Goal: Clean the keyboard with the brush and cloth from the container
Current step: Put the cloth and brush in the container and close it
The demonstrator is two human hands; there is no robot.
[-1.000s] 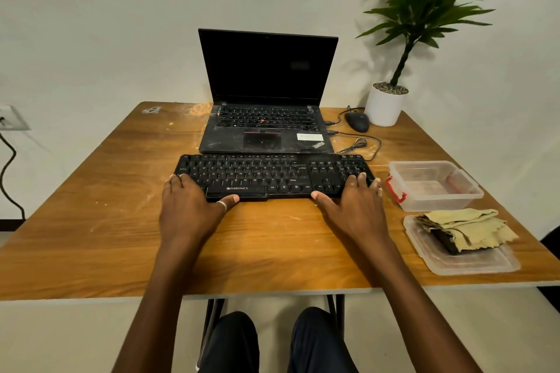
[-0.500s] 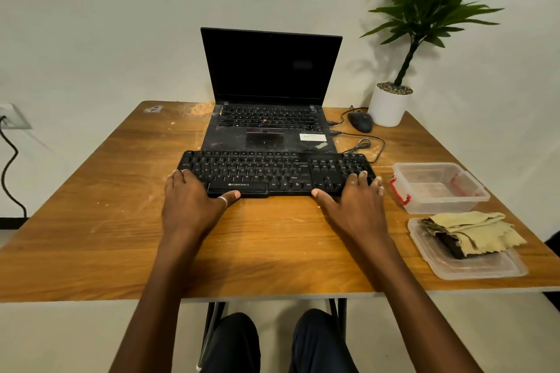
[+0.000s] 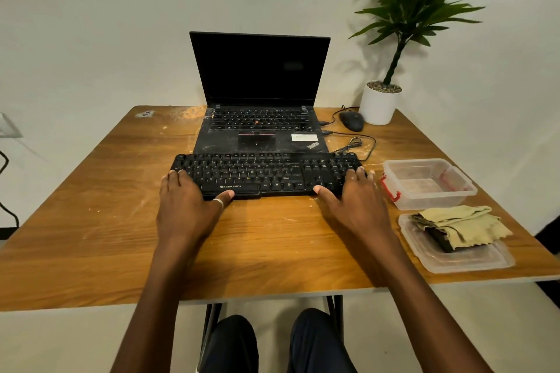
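Fingers [image 3: 175, 176] lie atop both keyboard [image 3: 260, 172] ends; seemingly touching.

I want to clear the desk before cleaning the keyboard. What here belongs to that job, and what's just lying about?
For the job: black keyboard; yellow cloth; dark object partly under it, likely the brush; clear container; clear lid beneath the cloth.

Just lying about: laptop; mouse; cable; potted plant.
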